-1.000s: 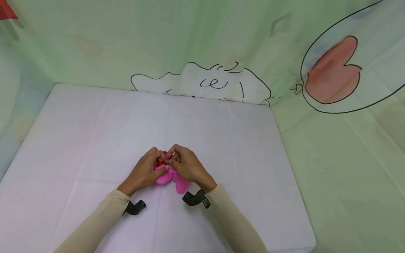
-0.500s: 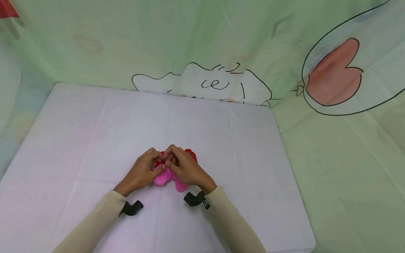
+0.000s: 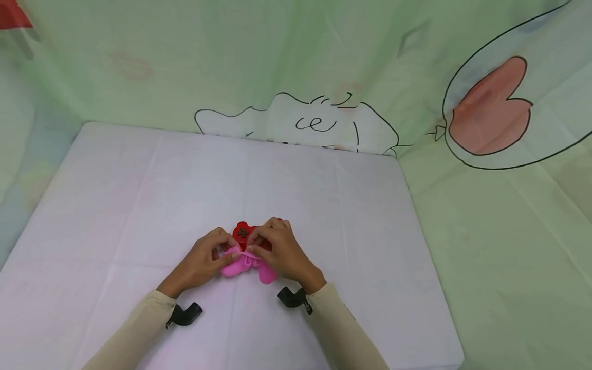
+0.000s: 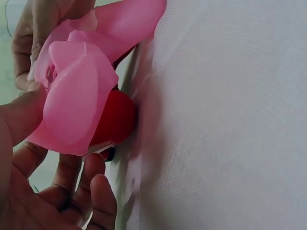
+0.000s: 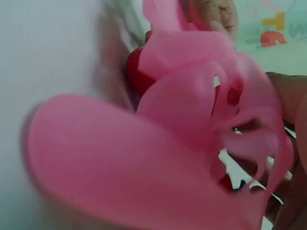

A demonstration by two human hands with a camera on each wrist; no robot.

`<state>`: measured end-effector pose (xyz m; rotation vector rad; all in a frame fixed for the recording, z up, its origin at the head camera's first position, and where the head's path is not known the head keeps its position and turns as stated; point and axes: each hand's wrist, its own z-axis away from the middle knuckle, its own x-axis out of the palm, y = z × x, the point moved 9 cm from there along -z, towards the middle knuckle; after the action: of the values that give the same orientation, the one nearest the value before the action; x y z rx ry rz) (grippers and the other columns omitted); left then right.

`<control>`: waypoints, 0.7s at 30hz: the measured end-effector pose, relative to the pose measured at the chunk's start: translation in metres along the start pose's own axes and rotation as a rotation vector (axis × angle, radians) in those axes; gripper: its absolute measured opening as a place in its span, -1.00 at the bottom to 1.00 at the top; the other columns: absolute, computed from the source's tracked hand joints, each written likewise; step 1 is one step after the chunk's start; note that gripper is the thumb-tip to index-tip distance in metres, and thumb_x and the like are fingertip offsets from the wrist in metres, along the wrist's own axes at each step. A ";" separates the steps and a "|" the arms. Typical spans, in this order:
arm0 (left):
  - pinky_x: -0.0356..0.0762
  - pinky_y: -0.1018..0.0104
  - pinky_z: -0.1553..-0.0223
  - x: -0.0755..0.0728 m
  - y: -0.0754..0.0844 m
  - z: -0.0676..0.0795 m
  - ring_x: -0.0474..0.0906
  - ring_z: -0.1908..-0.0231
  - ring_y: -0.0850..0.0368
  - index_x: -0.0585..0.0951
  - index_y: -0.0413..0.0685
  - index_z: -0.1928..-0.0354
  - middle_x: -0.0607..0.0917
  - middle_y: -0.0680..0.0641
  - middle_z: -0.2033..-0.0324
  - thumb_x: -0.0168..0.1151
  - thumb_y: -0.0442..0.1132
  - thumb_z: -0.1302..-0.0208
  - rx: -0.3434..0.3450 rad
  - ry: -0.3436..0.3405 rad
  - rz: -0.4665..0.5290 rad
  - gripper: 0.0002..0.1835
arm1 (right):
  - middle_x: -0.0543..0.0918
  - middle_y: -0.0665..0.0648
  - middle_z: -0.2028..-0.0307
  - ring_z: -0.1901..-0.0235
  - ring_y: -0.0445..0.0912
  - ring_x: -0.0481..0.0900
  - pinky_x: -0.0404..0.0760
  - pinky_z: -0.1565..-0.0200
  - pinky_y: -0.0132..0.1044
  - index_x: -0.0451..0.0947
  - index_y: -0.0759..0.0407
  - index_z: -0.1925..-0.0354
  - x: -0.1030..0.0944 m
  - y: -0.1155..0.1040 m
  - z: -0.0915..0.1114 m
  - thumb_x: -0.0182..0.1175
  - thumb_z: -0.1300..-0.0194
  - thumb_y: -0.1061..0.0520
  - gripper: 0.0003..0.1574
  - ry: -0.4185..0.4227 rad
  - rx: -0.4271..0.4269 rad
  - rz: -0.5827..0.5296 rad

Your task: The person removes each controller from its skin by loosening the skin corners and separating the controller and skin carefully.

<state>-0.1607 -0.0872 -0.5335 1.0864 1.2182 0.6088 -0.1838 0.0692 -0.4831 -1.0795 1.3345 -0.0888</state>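
A red game controller (image 3: 242, 231) with dark buttons lies in front of the person, its right part mostly behind the right hand. A soft pink silicone cover (image 3: 236, 266) hangs off its near side, the empty grip sleeves pointing toward the person. The left hand (image 3: 200, 261) pinches the cover's left edge, thumb on top and fingers beneath, as the left wrist view shows. The right hand (image 3: 285, 253) pinches the cover's upper edge near the middle, over the controller. In the right wrist view the cover (image 5: 96, 148) is stretched, with cutouts showing red through them.
A white cloth-covered table (image 3: 185, 169) spreads around the hands. Behind it and at the right hangs a green printed curtain (image 3: 485, 246). Black camera mounts (image 3: 186, 314) sit at both wrists.
Both hands have shifted slightly toward the person and apart, bringing the cover nearer. The controller's left face with its direction buttons has come into sight.
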 end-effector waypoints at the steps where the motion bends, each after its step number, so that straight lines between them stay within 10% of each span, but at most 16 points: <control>1: 0.52 0.35 0.17 0.001 0.000 0.000 0.50 0.16 0.19 0.72 0.09 0.10 0.58 0.08 0.21 0.42 -0.13 -0.44 -0.003 -0.004 -0.002 -0.90 | 0.74 -0.14 0.34 0.10 -0.24 0.47 0.29 -0.25 -0.05 0.70 -0.04 0.21 -0.001 0.000 0.002 0.47 -0.37 0.06 -0.89 0.008 -0.008 0.011; 21: 0.49 0.39 0.00 0.004 -0.001 0.010 0.54 0.09 0.19 0.75 0.25 0.28 0.69 0.18 0.25 0.33 -0.22 -0.50 0.018 -0.094 0.091 -0.84 | 0.77 -0.16 0.21 0.21 -0.27 0.42 0.23 0.06 -0.19 0.79 -0.10 0.07 -0.017 0.030 0.060 0.55 -0.25 0.11 -0.73 0.124 0.074 0.072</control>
<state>-0.1505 -0.0871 -0.5369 1.1780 1.0997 0.6106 -0.1558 0.1300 -0.4996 -0.9749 1.4687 -0.1528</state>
